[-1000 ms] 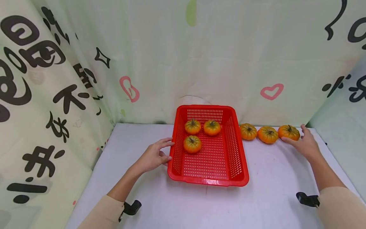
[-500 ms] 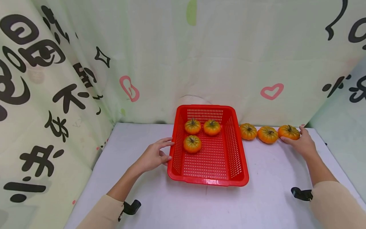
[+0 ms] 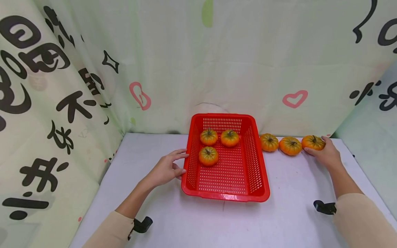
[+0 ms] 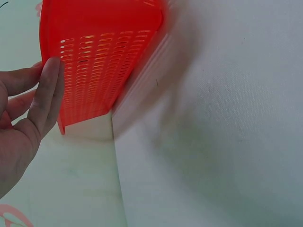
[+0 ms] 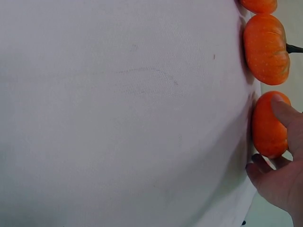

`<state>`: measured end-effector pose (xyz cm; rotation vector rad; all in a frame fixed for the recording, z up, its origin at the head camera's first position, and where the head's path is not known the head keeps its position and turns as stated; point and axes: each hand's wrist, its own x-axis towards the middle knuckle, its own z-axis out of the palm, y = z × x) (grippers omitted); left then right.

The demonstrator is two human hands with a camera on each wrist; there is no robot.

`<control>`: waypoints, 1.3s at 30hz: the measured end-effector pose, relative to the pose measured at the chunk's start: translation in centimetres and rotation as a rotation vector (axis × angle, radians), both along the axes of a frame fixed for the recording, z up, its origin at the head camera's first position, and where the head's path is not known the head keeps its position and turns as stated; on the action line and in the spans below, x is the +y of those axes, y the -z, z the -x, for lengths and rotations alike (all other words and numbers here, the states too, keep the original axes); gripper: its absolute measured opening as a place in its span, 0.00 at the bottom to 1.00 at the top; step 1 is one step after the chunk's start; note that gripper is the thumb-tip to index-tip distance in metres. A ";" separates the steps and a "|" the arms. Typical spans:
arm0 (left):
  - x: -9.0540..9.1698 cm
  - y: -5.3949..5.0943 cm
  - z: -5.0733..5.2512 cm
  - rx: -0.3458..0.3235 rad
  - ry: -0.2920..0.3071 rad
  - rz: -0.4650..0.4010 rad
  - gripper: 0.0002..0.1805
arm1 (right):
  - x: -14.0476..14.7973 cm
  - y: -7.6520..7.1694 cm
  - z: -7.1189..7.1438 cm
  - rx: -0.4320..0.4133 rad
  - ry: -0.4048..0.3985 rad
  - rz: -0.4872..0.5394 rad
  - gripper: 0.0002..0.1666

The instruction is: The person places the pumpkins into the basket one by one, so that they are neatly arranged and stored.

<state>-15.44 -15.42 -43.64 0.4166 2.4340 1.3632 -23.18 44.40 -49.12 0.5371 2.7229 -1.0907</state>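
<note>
A red basket (image 3: 229, 196) holds three small orange pumpkins, the nearest (image 3: 209, 156) towards its left side. At its left rim, my left hand (image 3: 165, 169) touches the edge with extended, slightly bent fingers; in the left wrist view the fingers (image 4: 45, 92) lie against the perforated outer wall (image 4: 90, 71). My right hand (image 3: 329, 155) grips the rightmost pumpkin (image 3: 312, 142) of a row of three. In the right wrist view my thumb lies on that pumpkin (image 5: 268, 125), and the other fingers of the hand (image 5: 279, 175) curl round its far end.
Two more pumpkins (image 3: 269, 142) (image 3: 290, 146) stand between the basket and the gripped one, along the back edge of the white table (image 3: 297, 206). A printed curtain (image 3: 235, 69) hangs directly behind, with further curtain at both sides.
My right fingers have closed in around the rightmost pumpkin, and the right forearm has shifted left. The pumpkins, the basket and my left hand look unmoved.
</note>
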 end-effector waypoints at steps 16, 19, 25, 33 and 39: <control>0.1 -0.3 -0.2 -0.003 -0.002 0.014 0.33 | 0.7 -0.3 -1.1 0.034 -0.009 0.012 0.68; 0.1 -0.4 -0.2 -0.001 -0.002 0.016 0.33 | 0.8 -0.8 -1.5 0.038 -0.012 0.024 0.68; 0.1 -0.3 -0.2 0.002 -0.004 0.024 0.33 | 1.0 -1.6 -2.0 0.088 -0.020 0.026 0.64; 0.2 -0.1 -0.1 0.003 -0.014 0.028 0.33 | 0.4 -2.9 -2.6 0.129 -0.046 -0.011 0.61; 0.2 0.0 -0.1 -0.002 -0.023 0.035 0.33 | -1.3 -3.7 -2.8 0.161 -0.109 -0.040 0.60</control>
